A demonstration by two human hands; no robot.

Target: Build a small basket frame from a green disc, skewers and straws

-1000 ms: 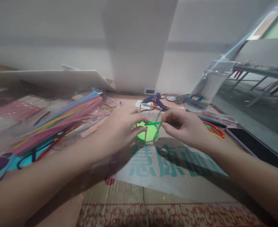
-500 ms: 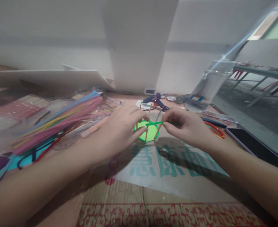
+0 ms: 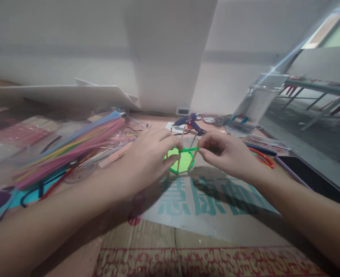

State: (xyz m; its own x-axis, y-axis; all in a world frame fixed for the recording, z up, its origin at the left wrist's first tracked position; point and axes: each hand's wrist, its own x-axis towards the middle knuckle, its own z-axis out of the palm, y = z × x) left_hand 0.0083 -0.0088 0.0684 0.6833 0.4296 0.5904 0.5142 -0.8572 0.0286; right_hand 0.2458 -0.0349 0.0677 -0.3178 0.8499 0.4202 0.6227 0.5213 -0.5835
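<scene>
A small frame stands on the sheet between my hands: a bright green base (image 3: 184,163) edged in green, with several thin wooden sticks (image 3: 193,158) rising from it. Across the near sticks runs a green pipe cleaner (image 3: 190,150). My left hand (image 3: 155,154) has its thumb and forefinger around the pipe cleaner's left end, at a stick. At the other end, my right hand (image 3: 226,152) pinches the pipe cleaner against the top of a right-hand stick. Fingers partly hide the frame's left side.
Behind the frame lies a blue glue gun (image 3: 191,124) with a red light. Coloured pipe cleaners (image 3: 77,144) are heaped at left. To the right are a clear plastic bottle (image 3: 253,109), red-handled scissors (image 3: 263,157) and a phone (image 3: 314,179). A printed plastic sheet (image 3: 210,219) covers the tabletop.
The green pipe cleaner has shifted slightly and its left end sits closer to the stick by my left fingers. Both hands stay almost in place.
</scene>
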